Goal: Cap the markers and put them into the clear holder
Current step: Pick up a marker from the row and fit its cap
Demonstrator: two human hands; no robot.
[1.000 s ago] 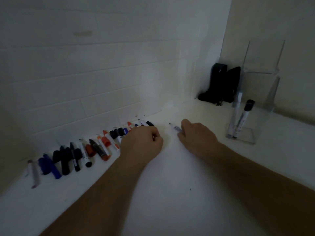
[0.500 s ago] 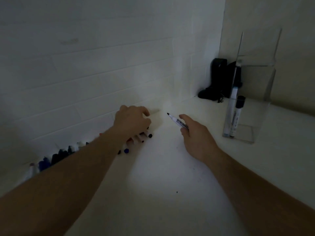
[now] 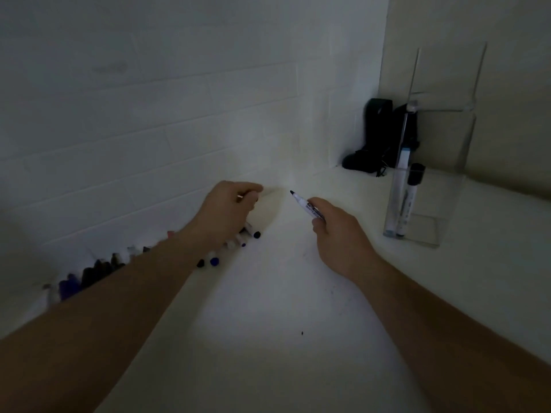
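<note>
Desk (image 3: 268, 353): smooth, matte white surface; the near half between the two forearms is bare open room apart from a small dark speck.
Right hand (image 3: 340, 234): closed around an uncapped marker (image 3: 307, 206), white barrel with printed lettering, dark tip pointing up and left, raised off the desk.
Left hand (image 3: 226, 210): fingers curled narrow, pinching something small at the fingertips; what it is cannot be told. It hovers over the far end of the marker row.
Marker row (image 3: 98, 269): loose markers and caps in black, blue and reddish tones lie side by side along the foot of the wall, partly hidden by the left forearm and blurred.
Clear holder (image 3: 429, 210): transparent, straight-walled box with a tall back panel, standing on the desk to the right, well apart from the hands; two capped markers (image 3: 408, 198) lean upright in its left corner.
Wall (image 3: 149, 114): white brick-patterned surface closing the left and far edges, meeting a plain wall at the corner.
Black object (image 3: 378, 135): dark, glossy shape tucked in the far corner behind the holder.
</note>
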